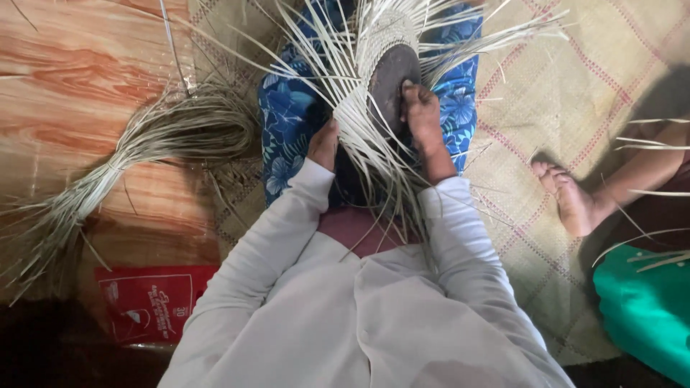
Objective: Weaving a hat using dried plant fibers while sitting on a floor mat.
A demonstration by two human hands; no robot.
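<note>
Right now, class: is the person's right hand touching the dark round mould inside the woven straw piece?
Touching. The head view shows the right hand with its fingertips pressed against the edge of the dark round mould, no gap between them.

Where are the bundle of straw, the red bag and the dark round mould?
Straw bundle (pixel 108 167), head view, at its tied neck.
Red bag (pixel 151 302), head view, its middle.
Mould (pixel 392 75), head view, its dark face.

From my feed I see loose, pale grey-white long sleeves (pixel 460 251) running to both wrists, softly creased. A dusty pink garment (pixel 353 226) shows between them at frame centre, and blue floral-print cloth (pixel 284 122) covers the lap above.
</note>
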